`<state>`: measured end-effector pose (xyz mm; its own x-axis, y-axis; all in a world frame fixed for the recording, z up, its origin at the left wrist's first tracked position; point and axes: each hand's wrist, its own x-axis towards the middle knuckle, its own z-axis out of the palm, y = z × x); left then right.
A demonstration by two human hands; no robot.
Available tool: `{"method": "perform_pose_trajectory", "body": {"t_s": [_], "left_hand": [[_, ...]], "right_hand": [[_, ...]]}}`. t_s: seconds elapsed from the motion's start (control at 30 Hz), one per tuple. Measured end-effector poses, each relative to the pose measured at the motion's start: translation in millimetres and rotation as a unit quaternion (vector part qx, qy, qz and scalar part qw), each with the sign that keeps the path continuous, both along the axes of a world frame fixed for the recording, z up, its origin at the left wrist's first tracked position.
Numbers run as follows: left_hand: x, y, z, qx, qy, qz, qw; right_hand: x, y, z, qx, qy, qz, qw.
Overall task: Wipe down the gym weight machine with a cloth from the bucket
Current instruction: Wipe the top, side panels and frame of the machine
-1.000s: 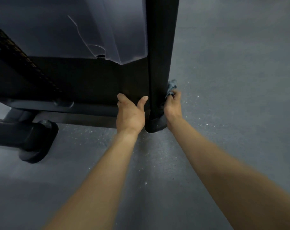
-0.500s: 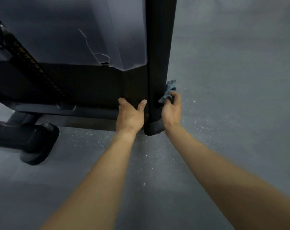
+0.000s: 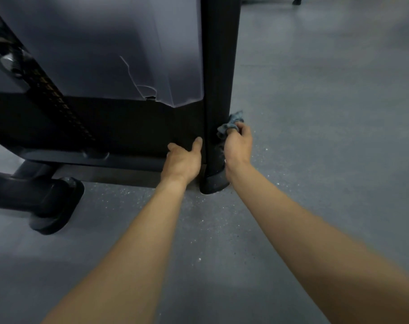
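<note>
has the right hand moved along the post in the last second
Yes: the right hand with the cloth has slid slightly up the post, away from its foot.

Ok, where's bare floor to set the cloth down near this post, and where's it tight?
Widest bare floor lies right of the black post, beyond the right hand. Also between the forearms, and left of them up to the machine foot. Tight at the post's base: left hand on the dark panel, right hand holding the cloth to the post.
</note>
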<state>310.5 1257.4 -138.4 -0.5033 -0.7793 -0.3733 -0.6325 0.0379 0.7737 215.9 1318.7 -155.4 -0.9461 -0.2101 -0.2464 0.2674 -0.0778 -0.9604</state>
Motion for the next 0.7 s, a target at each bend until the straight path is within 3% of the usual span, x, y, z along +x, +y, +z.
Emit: {"method": "perform_pose_trajectory", "body": {"t_s": [0.2, 0.33, 0.5, 0.7], "left_hand": [[5, 1, 16, 0.007, 0.004, -0.015, 1.0], [12, -3, 24, -0.013, 0.002, -0.015, 1.0], [20, -1, 29, -0.03, -0.002, -0.026, 0.999], [18, 0, 32, -0.036, 0.003, -0.035, 0.999]], "right_hand": [[-1, -6, 51, -0.088, 0.079, -0.038, 0.992], [7, -5, 41, -0.029, 0.157, -0.011, 0.987], [-4, 6, 24, 0.027, 0.019, 0.053, 0.998], [-3, -2, 62, 0.008, 0.142, 0.013, 0.99]]}}
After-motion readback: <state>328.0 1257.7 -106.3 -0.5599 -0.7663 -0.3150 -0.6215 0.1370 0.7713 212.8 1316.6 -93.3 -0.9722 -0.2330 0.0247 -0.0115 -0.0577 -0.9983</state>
